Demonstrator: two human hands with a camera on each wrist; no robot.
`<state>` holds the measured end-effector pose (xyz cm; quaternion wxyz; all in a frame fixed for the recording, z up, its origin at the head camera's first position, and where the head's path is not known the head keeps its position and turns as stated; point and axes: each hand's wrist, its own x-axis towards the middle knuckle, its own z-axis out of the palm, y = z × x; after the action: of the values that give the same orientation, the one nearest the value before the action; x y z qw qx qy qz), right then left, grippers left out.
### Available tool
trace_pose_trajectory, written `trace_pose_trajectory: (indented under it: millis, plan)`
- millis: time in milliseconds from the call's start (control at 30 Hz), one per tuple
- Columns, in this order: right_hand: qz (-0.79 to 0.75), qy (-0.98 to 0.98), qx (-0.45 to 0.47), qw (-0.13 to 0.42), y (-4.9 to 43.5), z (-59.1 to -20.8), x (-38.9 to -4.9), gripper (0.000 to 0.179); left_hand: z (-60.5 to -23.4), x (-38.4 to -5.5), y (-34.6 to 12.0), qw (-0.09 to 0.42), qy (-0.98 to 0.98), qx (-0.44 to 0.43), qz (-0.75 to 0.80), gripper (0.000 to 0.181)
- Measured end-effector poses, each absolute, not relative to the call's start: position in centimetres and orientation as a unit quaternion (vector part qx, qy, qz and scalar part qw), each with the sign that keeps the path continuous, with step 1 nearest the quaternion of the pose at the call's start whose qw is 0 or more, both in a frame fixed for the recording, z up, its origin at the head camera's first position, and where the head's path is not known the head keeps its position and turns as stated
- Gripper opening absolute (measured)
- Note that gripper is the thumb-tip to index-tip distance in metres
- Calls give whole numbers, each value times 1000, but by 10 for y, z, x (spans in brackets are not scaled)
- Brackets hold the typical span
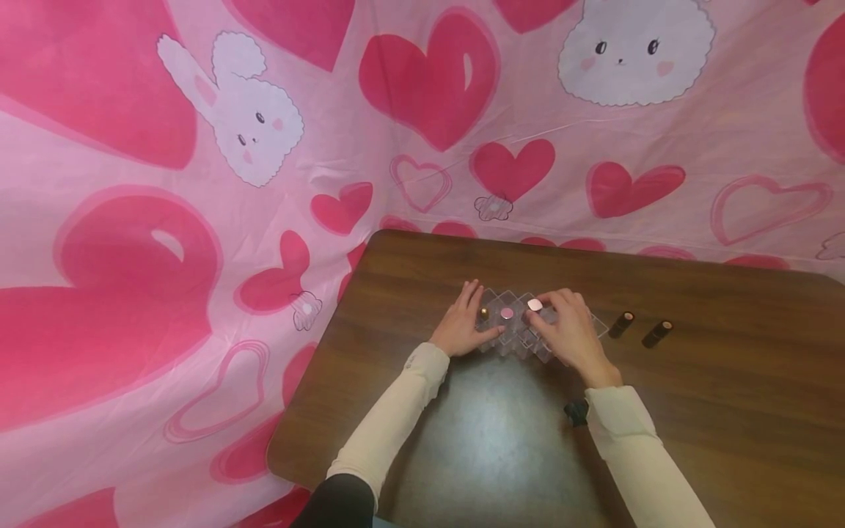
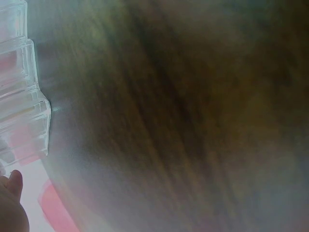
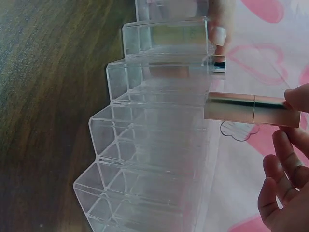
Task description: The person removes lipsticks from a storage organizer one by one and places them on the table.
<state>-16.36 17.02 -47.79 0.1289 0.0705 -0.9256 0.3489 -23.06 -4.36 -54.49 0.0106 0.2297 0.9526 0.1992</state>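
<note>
A clear plastic lipstick organizer (image 1: 510,347) with zigzag compartments stands on the wooden table. Between thumb and fingers, my right hand (image 1: 573,334) pinches the end of a shiny rose-gold lipstick tube (image 3: 241,109). The tube's other end is right at the organizer's top edge. My left hand (image 1: 458,328) rests at the organizer's left end, fingers straight along its side and thumb across the front. Next to that hand, a gold-topped tube (image 1: 485,313) sits in a compartment. A pink-topped tube (image 1: 507,314) occupies another, nearer the middle.
Two dark lipstick tubes (image 1: 622,324) (image 1: 657,334) are on the table right of the organizer. Behind and left of the table (image 1: 746,381) hangs a pink cloth (image 1: 343,158) with hearts and rabbit faces. A dark band (image 1: 576,413) is at my right wrist.
</note>
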Motion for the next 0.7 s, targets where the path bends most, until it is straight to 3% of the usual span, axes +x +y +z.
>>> trace_pose_trajectory:
  millis: [700]
  plan:
    - [377,-916,48,129,183,-464,-159,33,-546,-231,-44,11,948,231,220,98]
